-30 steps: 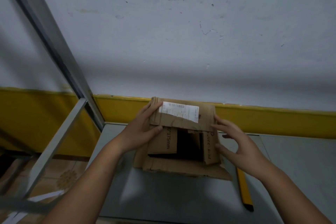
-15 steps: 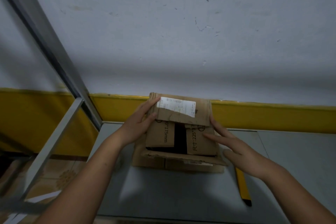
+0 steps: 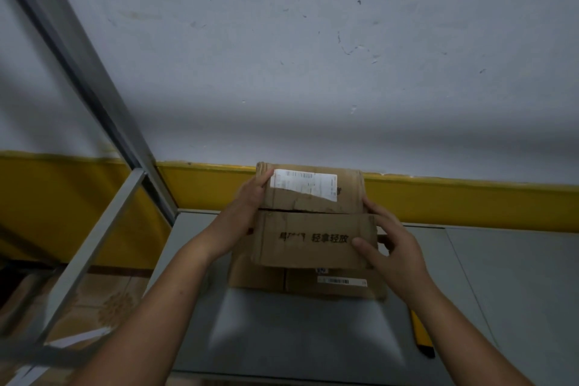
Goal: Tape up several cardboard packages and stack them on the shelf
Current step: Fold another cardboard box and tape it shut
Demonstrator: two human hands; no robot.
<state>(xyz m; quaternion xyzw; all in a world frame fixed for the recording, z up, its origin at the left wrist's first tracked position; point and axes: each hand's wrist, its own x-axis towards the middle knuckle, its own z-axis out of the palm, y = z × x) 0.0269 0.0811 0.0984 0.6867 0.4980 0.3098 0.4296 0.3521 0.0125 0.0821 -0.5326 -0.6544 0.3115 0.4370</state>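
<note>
Head view shows the cardboard box (image 3: pixel 310 238) on the grey table (image 3: pixel 297 338), flaps folded down, their seam running left to right, with the left hand (image 3: pixel 247 200) gripping its far-left end and the right hand (image 3: pixel 391 247) clasping its near-right end.

Single view: head-worn wide-angle cam, looking forward and down from above the person's own forearms. It faces a grey wall (image 3: pixel 313 56) that fills the frame from 10 through 2 o'clock. Close range, arm's reach. The cardboard box (image 3: pixel 313 238) sits just below centre, with the left hand (image 3: pixel 247 197) coming in from 7 o'clock and the right hand (image 3: pixel 394 247) from 5 o'clock. Grey table (image 3: pixel 297 338) at 6 o'clock. Metal frame (image 3: pixel 94 88) runs slanted across 9 to 10 o'clock.
</note>
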